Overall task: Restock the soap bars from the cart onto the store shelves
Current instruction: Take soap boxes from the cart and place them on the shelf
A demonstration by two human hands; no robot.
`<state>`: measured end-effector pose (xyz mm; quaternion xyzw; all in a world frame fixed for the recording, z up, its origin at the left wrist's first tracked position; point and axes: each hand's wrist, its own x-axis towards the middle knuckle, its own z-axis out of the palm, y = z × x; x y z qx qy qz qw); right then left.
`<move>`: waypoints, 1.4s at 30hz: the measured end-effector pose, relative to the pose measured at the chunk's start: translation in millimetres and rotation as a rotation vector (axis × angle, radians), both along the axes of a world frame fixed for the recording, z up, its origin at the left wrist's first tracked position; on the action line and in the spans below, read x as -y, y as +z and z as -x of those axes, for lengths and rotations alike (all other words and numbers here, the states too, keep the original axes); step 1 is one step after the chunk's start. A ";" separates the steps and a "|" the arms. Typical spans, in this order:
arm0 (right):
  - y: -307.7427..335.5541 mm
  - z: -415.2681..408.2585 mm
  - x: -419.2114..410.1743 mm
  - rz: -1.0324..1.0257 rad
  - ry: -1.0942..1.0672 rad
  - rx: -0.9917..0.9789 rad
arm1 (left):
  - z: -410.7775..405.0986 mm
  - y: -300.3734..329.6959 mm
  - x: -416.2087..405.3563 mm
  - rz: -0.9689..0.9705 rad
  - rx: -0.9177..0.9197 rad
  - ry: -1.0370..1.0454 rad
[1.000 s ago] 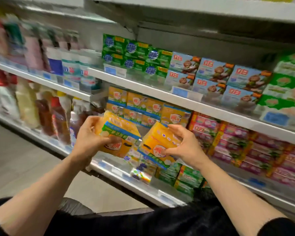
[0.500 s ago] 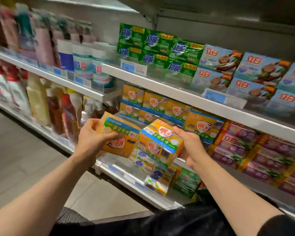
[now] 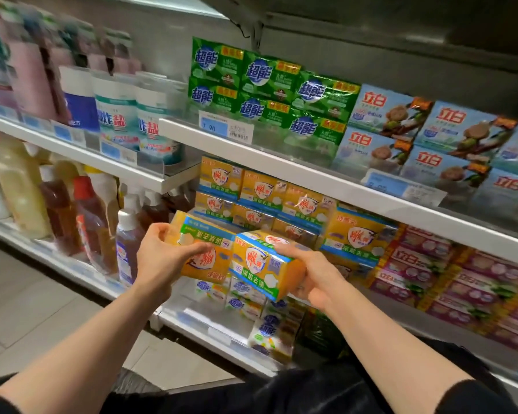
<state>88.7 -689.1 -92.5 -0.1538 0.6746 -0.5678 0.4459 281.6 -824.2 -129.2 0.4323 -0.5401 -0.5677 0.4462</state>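
I hold two yellow soap packs side by side in front of the middle shelf. My left hand (image 3: 162, 258) grips the left soap pack (image 3: 204, 249), thumb across its front, label upside down. My right hand (image 3: 314, 273) grips the right soap pack (image 3: 263, 264) from its right end, fingers over the top. Both packs hang just before the stacked row of matching yellow soap packs (image 3: 263, 198) on the middle shelf. The cart is not visible.
Green soap packs (image 3: 266, 85) and blue soap boxes (image 3: 425, 135) fill the upper shelf (image 3: 281, 159). Pink-red packs (image 3: 461, 279) lie right of the yellow row. Detergent bottles (image 3: 72, 210) stand on the left. White-blue soap packs (image 3: 245, 300) sit on the bottom shelf.
Both hands have risen and moved toward the yellow row. The right pack has turned label-up and now sits right beside the left pack.
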 end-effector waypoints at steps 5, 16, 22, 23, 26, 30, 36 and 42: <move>-11.4 -13.1 18.1 0.042 -0.165 -0.194 | 6.9 -15.7 21.2 -0.048 0.008 0.018; -30.0 -14.4 19.0 0.088 0.005 -0.549 | 26.6 -18.0 32.1 -0.032 -0.034 0.013; -15.5 -19.1 20.7 0.198 -0.160 -0.417 | 29.3 -16.5 32.6 -0.044 -0.079 0.064; -8.8 -16.5 21.5 0.197 -0.225 -0.368 | 28.8 -14.9 35.0 -0.059 -0.120 0.061; 4.8 -0.9 26.6 0.141 -0.436 -0.386 | 25.6 -8.1 41.8 -0.084 -0.194 0.025; 6.9 -1.7 31.3 0.063 -0.357 -0.675 | 28.4 -7.3 37.5 -0.100 -0.193 -0.034; -1.7 -2.5 23.0 -0.272 0.061 -1.442 | 30.3 -13.0 35.5 -0.134 -0.198 -0.013; 5.9 6.9 29.0 -0.307 0.070 -1.688 | 31.9 -10.7 34.8 -0.136 -0.233 -0.017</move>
